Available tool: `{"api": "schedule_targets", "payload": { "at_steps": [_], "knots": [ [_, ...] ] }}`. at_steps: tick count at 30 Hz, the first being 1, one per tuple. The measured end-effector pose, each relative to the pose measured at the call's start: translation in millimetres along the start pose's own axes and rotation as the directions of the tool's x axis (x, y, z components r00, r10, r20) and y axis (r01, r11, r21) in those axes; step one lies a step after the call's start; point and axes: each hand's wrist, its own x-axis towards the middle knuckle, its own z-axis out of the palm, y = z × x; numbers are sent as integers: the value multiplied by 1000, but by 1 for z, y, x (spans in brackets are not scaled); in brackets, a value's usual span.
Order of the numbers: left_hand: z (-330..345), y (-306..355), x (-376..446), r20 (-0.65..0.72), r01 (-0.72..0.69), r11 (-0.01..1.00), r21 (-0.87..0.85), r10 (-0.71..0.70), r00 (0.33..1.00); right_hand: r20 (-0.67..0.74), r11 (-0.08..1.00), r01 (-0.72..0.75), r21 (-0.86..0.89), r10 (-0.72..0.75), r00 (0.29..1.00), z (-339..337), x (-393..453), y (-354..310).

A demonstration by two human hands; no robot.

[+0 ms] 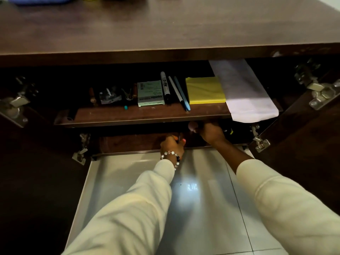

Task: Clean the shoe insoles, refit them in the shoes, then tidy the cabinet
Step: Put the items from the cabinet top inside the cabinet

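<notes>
Your left hand (172, 144) grips some thin pens or sticks at the near edge of the dark cabinet (165, 43)'s lower compartment, while your right hand (209, 132) reaches deeper under the shelf (147, 115); I cannot tell its grip. The shelf holds a green box (150, 93), marker (165, 87), yellow pad (205, 91) and white paper (244, 92), above a glossy tiled floor (202, 208).

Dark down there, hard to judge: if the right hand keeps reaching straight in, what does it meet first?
Probably the dark thing with a yellow mark just past the right hand, under the shelf. Depth is unclear in that shadow.
</notes>
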Motion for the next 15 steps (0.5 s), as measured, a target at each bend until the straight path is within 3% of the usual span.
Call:
{"api": "schedule_targets", "payload": {
  "at_steps": [7,12,15],
  "knots": [
    [-31,4,-15,-22,-68,998,4,68,997,-115,986,-26,163,46,992,-19,-32,1],
    [-82,45,-55,-17,-208,975,79,210,978,-43,972,109,207,-102,994,-47,-73,-27],
    [-118,70,-91,96,-356,924,138,345,934,46,956,231,184,-243,969,-74,-105,-54]
  ]
}}
